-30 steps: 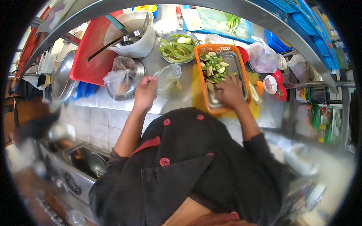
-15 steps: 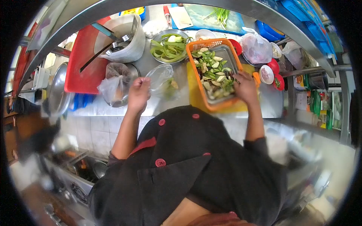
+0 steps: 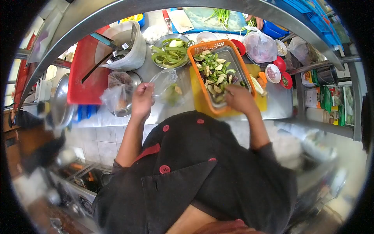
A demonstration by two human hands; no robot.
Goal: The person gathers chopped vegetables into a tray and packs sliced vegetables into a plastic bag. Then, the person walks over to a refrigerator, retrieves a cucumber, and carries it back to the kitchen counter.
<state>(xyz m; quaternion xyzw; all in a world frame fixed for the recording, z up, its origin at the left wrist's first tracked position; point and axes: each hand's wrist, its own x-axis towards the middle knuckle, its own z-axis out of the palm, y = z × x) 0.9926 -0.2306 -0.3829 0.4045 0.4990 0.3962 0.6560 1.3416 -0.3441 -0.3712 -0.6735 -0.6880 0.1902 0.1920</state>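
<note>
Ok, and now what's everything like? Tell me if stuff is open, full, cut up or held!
Left hand: closed on the clear bag
Clear bag: held, mouth seemingly open, green pieces showing through
Right hand: over the orange basket, grip unclear
Orange basket: uncovered, partly filled
Vegetables in it: cut up
White tub: uncovered, tools sticking out
Green strips: heaped

Sliced green vegetables (image 3: 215, 70) lie heaped in an orange basket (image 3: 199, 47); left of it, a clear plastic bag (image 3: 165, 86) holds some pieces.
</note>
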